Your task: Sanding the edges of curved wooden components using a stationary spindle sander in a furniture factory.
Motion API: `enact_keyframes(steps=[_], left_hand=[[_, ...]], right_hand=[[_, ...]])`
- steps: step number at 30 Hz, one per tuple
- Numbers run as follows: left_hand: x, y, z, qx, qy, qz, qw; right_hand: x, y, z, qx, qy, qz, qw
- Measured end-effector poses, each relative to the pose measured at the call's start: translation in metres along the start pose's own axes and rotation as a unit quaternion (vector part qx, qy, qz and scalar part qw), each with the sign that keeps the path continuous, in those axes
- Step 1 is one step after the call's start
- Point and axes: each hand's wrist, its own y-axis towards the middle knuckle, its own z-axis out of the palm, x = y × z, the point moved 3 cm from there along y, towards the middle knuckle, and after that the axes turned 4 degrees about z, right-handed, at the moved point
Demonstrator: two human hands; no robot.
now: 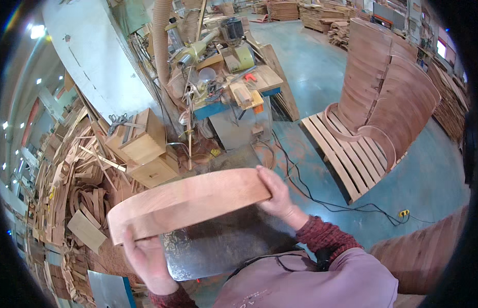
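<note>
A thick, curved piece of light reddish wood (193,200) is held up in front of me, spanning from one hand to the other. My left hand (145,256) grips its lower left end, with the thumb against the near face. At the right end, my right hand (277,192) is closed on the wood, fingers over the upper edge; some fingers are hidden behind it. Below the piece lies a dark, shiny metal machine table (218,251), apart from the wood and partly covered by it.
A cluttered workbench (239,87) with a grinder-like machine stands ahead. Wooden boxes (141,143) and heaped offcuts (80,195) lie left. Right, tall curved wooden panels (372,77) stand on a slatted pallet (347,154). Black cables (321,200) cross the floor (429,169).
</note>
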Motion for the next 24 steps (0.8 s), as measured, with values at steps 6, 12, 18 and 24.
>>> enact_keyframes(steps=[6,12,18,24], left_hand=[[0.064,0.004,0.000,0.075,-0.007,-0.134,0.988],[0.179,0.014,-0.005,0.139,0.142,-0.233,0.952],[0.253,0.006,-0.002,0.509,0.656,0.133,0.542],[0.322,0.055,-0.093,0.412,0.735,0.331,0.425]], right_hand=[[-0.002,-0.021,-0.082,0.095,-0.143,0.082,0.982],[-0.012,-0.113,-0.140,0.080,-0.011,0.393,0.916],[-0.020,-0.223,-0.214,0.050,-0.022,0.596,0.801],[-0.043,-0.294,-0.246,0.030,0.022,0.683,0.729]])
